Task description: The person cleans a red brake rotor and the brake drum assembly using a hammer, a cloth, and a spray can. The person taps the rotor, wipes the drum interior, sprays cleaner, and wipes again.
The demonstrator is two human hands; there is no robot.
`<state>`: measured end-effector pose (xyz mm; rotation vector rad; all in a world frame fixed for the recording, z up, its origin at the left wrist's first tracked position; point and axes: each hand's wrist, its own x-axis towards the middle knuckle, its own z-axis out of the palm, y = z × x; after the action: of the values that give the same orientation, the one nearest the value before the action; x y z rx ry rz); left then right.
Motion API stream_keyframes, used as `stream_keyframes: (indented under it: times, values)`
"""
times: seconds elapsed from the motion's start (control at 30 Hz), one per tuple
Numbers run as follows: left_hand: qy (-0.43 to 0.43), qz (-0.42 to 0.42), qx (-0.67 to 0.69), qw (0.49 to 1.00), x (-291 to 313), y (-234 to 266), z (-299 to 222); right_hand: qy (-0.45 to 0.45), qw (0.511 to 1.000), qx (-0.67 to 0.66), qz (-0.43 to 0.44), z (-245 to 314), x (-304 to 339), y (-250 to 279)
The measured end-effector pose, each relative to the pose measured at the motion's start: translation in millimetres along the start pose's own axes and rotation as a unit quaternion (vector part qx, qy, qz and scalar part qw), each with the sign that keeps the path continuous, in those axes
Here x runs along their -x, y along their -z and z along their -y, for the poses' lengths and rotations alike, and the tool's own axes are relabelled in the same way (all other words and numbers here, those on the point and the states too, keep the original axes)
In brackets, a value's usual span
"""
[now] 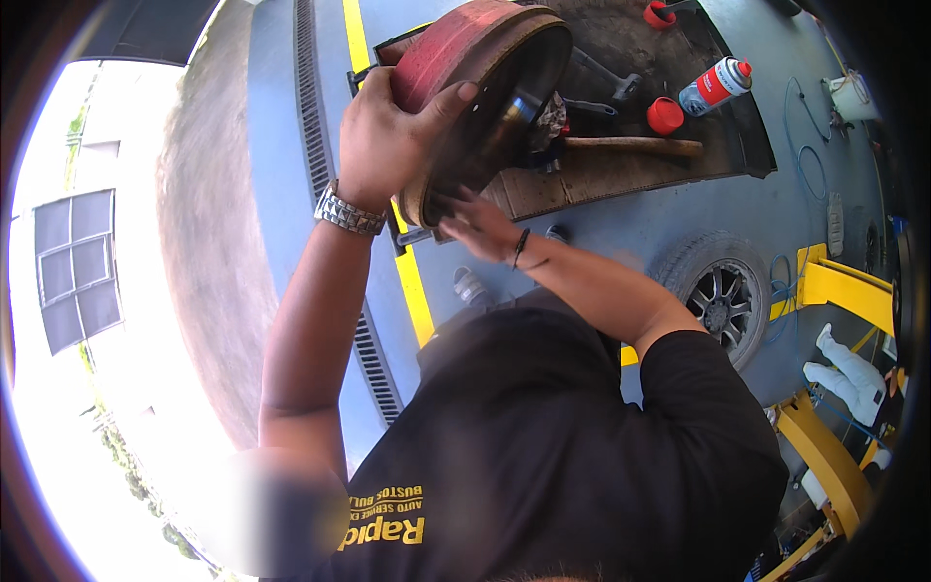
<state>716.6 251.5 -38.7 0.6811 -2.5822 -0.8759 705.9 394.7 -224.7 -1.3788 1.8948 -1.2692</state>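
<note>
A brake drum (pixel 456 53), red on the outside and dark within, is held up and tilted in front of me. My left hand (pixel 400 131) is closed on its outer wall, the thumb reaching over the rim. At the drum's lower edge is my right hand (pixel 477 228), slightly blurred, with fingers stretched against the inner side of the rim; I cannot make out anything in it. Beyond the drum lie a wooden handle (pixel 635 146), a metal tool (pixel 621 85) and a crumpled rag (pixel 551 118). A red and white spray can (pixel 716 85) is beside a red cap (pixel 665 115).
These things lie on a dark work surface with cardboard (pixel 558 189) along its near edge. To the right are a wheel (pixel 720 303), a yellow lift arm (pixel 844 287), a blue hose (pixel 805 160) and a person in light trousers (pixel 851 376). A drain grate (pixel 312 116) runs along the left.
</note>
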Motion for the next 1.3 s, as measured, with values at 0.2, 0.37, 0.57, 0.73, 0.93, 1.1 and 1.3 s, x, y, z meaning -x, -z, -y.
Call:
stream_keyframes:
  times: [0.2, 0.37, 0.57, 0.73, 0.93, 1.1, 1.3]
  values:
    - [-0.014, -0.026, 0.029, 0.999, 18, -6, 5, -0.022, 0.974, 0.18, 0.133, -59, -12, 50]
    - [-0.018, -0.052, 0.026, 0.998, 24, -8, 8, -0.033, 0.883, -0.468, -0.026, 4, 20, -26]
    - [-0.017, -0.051, 0.046, 0.998, 25, -10, 7, -0.018, 0.978, 0.126, 0.163, -13, 1, 13]
    - [0.013, -0.042, 0.07, 0.997, 20, -9, 14, 0.015, 0.598, -0.801, 0.026, 69, -14, 63]
    - [0.034, -0.046, 0.027, 0.998, 9, -6, 11, 0.06, 0.941, -0.331, 0.04, 40, -2, 25]
    - [0.064, -0.057, 0.076, 0.993, 7, -5, 21, -0.051, 0.837, -0.531, 0.124, 36, -15, 41]
    - [0.084, -0.06, 0.067, 0.992, 3, -2, 30, 0.022, 0.946, 0.244, 0.211, -5, -18, 53]
